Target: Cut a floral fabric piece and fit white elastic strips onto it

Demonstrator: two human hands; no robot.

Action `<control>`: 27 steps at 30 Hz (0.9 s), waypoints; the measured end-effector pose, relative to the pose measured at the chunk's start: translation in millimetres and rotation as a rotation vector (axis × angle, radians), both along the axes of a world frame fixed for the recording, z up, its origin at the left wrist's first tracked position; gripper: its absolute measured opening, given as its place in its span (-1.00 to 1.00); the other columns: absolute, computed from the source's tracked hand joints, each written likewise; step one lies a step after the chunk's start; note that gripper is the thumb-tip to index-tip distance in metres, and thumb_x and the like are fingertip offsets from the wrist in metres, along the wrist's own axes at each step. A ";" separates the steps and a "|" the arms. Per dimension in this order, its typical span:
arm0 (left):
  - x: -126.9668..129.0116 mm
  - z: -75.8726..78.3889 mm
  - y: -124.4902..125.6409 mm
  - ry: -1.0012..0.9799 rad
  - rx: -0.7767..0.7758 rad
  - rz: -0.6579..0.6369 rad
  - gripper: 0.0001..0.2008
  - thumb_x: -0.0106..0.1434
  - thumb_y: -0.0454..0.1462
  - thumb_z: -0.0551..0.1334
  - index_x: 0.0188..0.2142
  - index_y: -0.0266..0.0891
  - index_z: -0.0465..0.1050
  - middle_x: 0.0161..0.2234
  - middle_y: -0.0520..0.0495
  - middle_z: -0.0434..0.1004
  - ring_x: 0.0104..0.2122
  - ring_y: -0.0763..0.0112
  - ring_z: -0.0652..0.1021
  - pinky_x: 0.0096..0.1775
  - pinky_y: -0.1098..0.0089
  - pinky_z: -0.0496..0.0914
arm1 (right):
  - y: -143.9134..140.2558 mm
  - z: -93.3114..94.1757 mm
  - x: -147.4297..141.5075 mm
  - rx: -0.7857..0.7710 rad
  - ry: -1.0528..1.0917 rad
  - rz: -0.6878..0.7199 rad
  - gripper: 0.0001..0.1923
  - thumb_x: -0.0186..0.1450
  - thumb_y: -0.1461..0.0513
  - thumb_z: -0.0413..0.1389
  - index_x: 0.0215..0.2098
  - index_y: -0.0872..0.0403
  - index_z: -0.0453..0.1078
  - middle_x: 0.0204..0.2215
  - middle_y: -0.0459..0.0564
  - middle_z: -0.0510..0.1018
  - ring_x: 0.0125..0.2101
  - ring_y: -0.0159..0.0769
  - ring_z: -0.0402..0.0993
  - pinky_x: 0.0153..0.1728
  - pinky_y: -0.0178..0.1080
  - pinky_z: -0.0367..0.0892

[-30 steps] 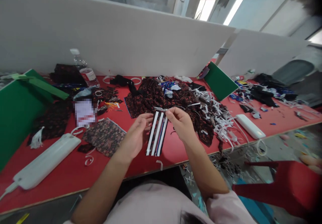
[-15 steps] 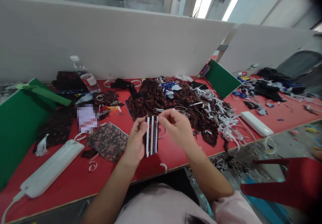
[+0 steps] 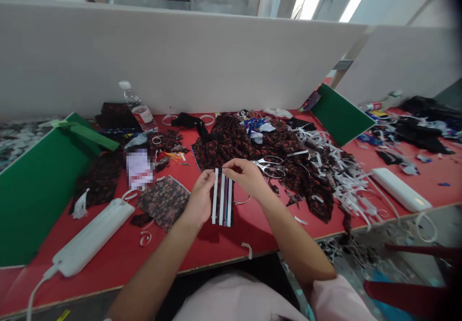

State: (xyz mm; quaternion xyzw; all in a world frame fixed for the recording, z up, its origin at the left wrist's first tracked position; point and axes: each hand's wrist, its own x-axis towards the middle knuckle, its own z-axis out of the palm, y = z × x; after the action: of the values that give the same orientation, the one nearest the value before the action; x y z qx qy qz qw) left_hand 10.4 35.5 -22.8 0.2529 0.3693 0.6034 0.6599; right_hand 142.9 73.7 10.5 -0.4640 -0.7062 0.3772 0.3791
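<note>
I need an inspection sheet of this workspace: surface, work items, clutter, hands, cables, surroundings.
Surface: red table, crowded.
Work items: dark fabric piece with white strips, held upright above the table.
Clutter: patterned fabric pile, white strip scraps, scissors, water bottle.
Hands: left hand and right hand pinch the piece's top edge.
Cables: white cord from white device.
Surroundings: white partition, green boards.

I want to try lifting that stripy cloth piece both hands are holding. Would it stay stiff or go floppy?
Probably floppy: the striped fabric piece hangs straight down from where the left hand and right hand pinch its top edge. It likely weighs little, since fingertips alone carry it. The white strips may stiffen it slightly lengthwise.
</note>
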 end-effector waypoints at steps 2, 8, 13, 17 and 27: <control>-3.4 -2.9 7.7 0.077 0.013 0.026 -0.83 0.05 -0.23 0.29 -0.38 -0.24 0.38 -0.53 0.12 0.40 -0.51 0.59 0.42 -0.38 0.54 0.30 | 5.3 -5.9 -0.5 -0.017 0.016 0.000 -0.89 0.15 0.27 0.09 -0.38 0.13 0.44 -0.52 -0.11 0.49 -0.53 -0.46 0.33 -0.49 -0.39 0.21; -17.4 -7.2 20.2 0.289 -0.029 0.016 -0.88 -0.04 -0.31 0.29 -0.44 -0.31 0.46 -0.60 0.12 0.36 -0.63 0.68 0.29 -0.56 0.60 0.13 | 6.5 -17.2 -3.4 0.021 0.009 0.063 -0.89 0.18 0.27 0.06 -0.35 0.13 0.41 -0.47 -0.10 0.49 -0.47 -0.44 0.36 -0.44 -0.38 0.23; -23.0 -0.1 16.0 0.324 -0.053 -0.057 -0.90 -0.01 -0.31 0.27 -0.44 -0.28 0.41 -0.73 0.17 0.24 -0.72 0.67 0.22 -0.66 0.60 0.05 | -1.7 -8.6 -3.3 0.093 -0.069 0.080 -0.91 0.20 0.28 0.06 -0.36 0.11 0.40 -0.45 -0.09 0.46 -0.45 -0.43 0.34 -0.45 -0.39 0.22; -23.1 8.1 12.4 0.372 -0.049 -0.079 -0.90 0.00 -0.32 0.25 -0.43 -0.28 0.41 -0.72 0.13 0.31 -0.70 0.63 0.30 -0.66 0.60 0.17 | -9.9 1.7 -3.6 0.183 -0.123 0.075 -0.91 0.18 0.34 0.06 -0.36 0.11 0.40 -0.44 -0.08 0.43 -0.43 -0.43 0.34 -0.43 -0.39 0.22; -24.4 12.4 8.5 0.359 -0.026 -0.109 -0.93 0.02 -0.35 0.24 -0.44 -0.28 0.40 -0.72 0.12 0.35 -0.70 0.59 0.35 -0.64 0.57 0.28 | -15.6 8.1 -4.3 0.250 -0.185 0.071 -0.90 0.16 0.39 0.06 -0.38 0.11 0.38 -0.46 -0.08 0.41 -0.44 -0.43 0.34 -0.43 -0.40 0.22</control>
State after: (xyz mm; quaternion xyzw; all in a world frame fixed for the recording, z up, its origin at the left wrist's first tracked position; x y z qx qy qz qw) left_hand -14.0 44.0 -10.4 0.3675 0.4749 0.5072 0.6182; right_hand 138.6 58.1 18.6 -0.4208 -0.7955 0.2550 0.3537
